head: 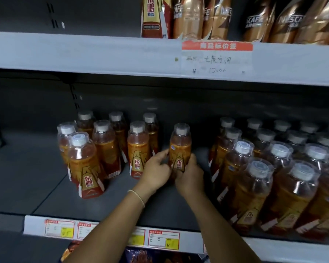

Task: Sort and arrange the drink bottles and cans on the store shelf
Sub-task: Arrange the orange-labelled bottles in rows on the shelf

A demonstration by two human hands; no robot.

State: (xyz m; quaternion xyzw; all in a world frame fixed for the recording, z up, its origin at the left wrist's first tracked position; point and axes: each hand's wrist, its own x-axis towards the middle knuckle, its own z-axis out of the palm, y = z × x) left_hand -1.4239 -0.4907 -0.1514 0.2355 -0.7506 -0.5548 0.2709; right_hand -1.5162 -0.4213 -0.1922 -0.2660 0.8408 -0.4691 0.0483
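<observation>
An orange drink bottle (179, 147) with a white cap under a clear cover stands upright in the middle of the grey shelf (46, 179). My left hand (156, 172) grips its lower left side. My right hand (189, 176) grips its lower right side, and the two hands hide the bottle's base. To the left stands a group of several like bottles (103, 147), the nearest one (85, 168) at the front. A dense block of the same bottles (273, 177) fills the shelf's right part.
The upper shelf (84, 52) carries a tall drink carton (153, 16) and brown coffee bottles (264, 19), with a handwritten price tag (217, 57) on its edge. Price labels (163, 240) line the lower shelf's front edge. Bare shelf lies at the left.
</observation>
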